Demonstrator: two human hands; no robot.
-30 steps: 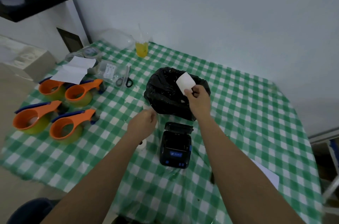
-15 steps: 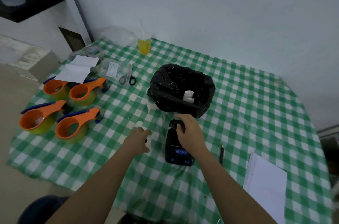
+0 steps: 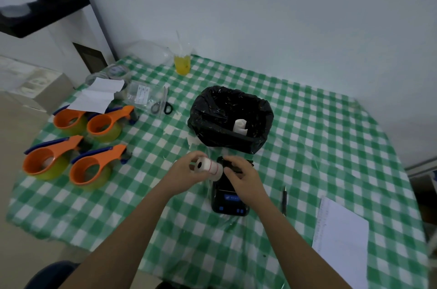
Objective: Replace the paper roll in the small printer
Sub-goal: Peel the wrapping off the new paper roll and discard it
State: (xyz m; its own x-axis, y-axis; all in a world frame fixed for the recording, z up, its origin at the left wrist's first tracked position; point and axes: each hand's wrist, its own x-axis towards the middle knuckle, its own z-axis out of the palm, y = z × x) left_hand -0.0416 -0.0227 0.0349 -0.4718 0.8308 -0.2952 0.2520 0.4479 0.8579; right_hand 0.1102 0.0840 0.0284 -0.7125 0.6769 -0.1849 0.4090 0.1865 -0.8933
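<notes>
A small black printer (image 3: pixel 229 201) with blue buttons lies on the green checked table (image 3: pixel 319 146), its far end covered by my hands. My left hand (image 3: pixel 186 170) holds a white paper roll (image 3: pixel 209 167) with a red edge line, lifted just left of the printer's far end. My right hand (image 3: pixel 241 176) rests on the printer's top end, fingers curled at the roll's right side. Behind the printer stands a bin lined with a black bag (image 3: pixel 230 118); a piece of white paper (image 3: pixel 240 126) lies inside it.
Several orange tape dispensers (image 3: pixel 92 165) sit at the left. Scissors (image 3: pixel 160 105), clear packets and a folded sheet (image 3: pixel 94 97) lie behind them. A yellow drink (image 3: pixel 182 64) stands at the far edge. A pen (image 3: pixel 284 198) and a white notepad (image 3: pixel 340 239) lie to the right.
The white paper that my right hand held over the bin now lies inside it. My right hand came down onto the printer. My left hand lifted the paper roll beside it.
</notes>
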